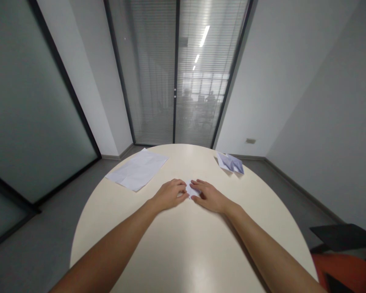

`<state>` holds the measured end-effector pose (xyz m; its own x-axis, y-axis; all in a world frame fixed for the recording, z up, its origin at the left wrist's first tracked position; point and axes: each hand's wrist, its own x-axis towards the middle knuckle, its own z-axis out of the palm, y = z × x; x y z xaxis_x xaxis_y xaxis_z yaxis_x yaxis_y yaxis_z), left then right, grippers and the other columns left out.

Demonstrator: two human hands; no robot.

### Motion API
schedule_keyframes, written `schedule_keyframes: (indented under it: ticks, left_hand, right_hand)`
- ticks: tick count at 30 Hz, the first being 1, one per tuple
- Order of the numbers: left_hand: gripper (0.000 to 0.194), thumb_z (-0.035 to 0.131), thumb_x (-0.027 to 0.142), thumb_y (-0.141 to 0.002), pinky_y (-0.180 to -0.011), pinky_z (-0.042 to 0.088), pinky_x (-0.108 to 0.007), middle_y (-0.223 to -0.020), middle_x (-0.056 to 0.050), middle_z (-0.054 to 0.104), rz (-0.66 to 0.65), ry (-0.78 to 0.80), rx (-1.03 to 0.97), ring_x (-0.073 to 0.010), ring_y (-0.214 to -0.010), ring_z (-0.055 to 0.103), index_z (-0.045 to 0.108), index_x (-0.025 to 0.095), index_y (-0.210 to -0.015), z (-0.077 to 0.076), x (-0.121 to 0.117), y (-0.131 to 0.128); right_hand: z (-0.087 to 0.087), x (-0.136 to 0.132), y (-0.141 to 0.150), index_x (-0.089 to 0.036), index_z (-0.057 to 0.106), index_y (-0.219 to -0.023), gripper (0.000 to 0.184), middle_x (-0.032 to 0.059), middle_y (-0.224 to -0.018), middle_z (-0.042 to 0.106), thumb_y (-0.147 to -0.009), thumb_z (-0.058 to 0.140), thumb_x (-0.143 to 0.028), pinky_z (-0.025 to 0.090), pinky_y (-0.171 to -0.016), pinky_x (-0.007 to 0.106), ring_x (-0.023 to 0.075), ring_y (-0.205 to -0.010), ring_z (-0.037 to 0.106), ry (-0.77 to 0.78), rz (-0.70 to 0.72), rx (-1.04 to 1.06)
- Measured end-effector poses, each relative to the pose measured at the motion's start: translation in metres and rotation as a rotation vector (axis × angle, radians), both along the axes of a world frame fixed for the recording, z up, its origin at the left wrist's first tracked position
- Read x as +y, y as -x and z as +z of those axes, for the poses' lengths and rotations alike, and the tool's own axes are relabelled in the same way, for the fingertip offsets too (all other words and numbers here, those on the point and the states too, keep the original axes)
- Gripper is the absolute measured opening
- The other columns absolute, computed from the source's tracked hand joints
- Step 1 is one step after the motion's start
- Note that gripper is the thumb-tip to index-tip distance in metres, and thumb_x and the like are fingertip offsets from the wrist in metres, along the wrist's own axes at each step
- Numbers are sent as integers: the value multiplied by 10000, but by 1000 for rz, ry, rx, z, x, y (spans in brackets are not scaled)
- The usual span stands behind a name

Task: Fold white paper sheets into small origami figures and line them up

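Note:
A small folded piece of white paper [191,190] lies on the round cream table [183,252], mostly hidden between my two hands. My left hand [170,194] rests on its left side with the fingers curled and pressed down on the paper. My right hand [208,195] lies on its right side, fingers together and flat, pressing the paper against the table. Both forearms reach in from the bottom of the view.
A creased white sheet [138,169] lies at the table's far left. A crumpled folded paper piece [231,162] sits at the far right edge. A black and orange chair [347,256] stands at the lower right. Glass doors with blinds [177,73] are behind.

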<state>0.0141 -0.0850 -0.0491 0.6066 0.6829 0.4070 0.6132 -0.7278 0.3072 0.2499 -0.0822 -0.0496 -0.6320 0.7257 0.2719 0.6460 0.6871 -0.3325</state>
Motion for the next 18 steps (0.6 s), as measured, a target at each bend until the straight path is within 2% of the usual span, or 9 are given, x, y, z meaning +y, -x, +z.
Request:
schedule_keyframes:
  ticks: [5, 7, 10, 13, 18]
  left_hand:
    - [134, 648, 341, -903, -888, 497, -335, -1049, -41, 672, 34, 24, 27, -219, -1019, 607, 638, 210, -875, 0, 0, -3]
    - [138, 664, 341, -888, -912, 496, -349, -1097, -50, 676, 46, 30, 17, -229, -1047, 602, 637, 209, -919, -1, 0, -4]
    - [244, 647, 314, -891, -991, 477, -374, -1209, -56, 677, 42, 34, 4, -240, -1129, 582, 640, 207, -1111, -4, 1, -5]
    - [379, 595, 308, -914, -1062, 444, -396, -1349, -59, 633, 34, 35, 52, -256, -1231, 540, 607, 205, -1278, -7, 1, -7]
    - [463, 521, 335, -938, -1161, 327, -474, -1479, -55, 537, 104, 53, 140, -304, -1376, 440, 559, 216, -1384, -11, 0, -12]
  right_hand:
    - [0, -3, 4, -129, 561, -1405, 597, 168, -1464, 532, -886, 613, -418, 339, -1171, 503, 327, -1392, 451, 44, -47, -18]
    - [0, -3, 5, -135, 494, -1465, 659, 159, -1518, 470, -884, 601, -428, 299, -1181, 546, 349, -1437, 379, 81, -80, -47]
    - [0, -5, 7, -156, 387, -1536, 734, 131, -1592, 352, -894, 559, -467, 231, -1190, 601, 373, -1487, 260, 147, -132, -118]
    - [-1, -6, 10, -152, 325, -1564, 759, 123, -1621, 281, -908, 514, -483, 185, -1207, 582, 356, -1508, 201, 176, -154, -162]
    - [-4, -4, 14, -159, 236, -1593, 762, 87, -1651, 178, -934, 426, -491, 122, -1227, 548, 324, -1530, 116, 186, -197, -234]
